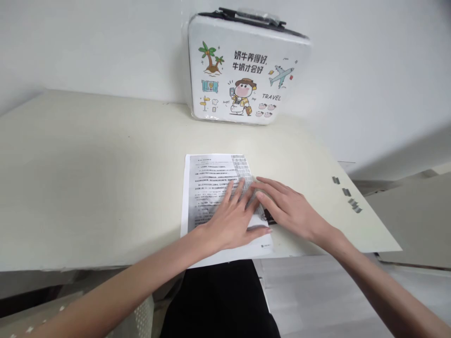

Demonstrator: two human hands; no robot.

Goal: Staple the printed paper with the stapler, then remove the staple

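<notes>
A printed sheet of paper (211, 188) lies on the table, with dense text and a grey patterned strip along its right side. My left hand (234, 218) rests flat on it, fingers spread and stretched towards that strip. My right hand (289, 206) reaches in from the right, its fingers extended over the paper's right edge and close to the left fingertips. Beneath the right hand, by the same edge, a small part of a dark object (269, 217) shows; most of it is hidden, so its kind cannot be made out.
The pale table (88, 164) meets a white wall behind. A white carry case (218, 65) with cartoon prints and a black handle stands upright at the back. Several small grey strips (346, 192) lie near the table's right edge. Dark clothing covers my lap (218, 300) below the front edge.
</notes>
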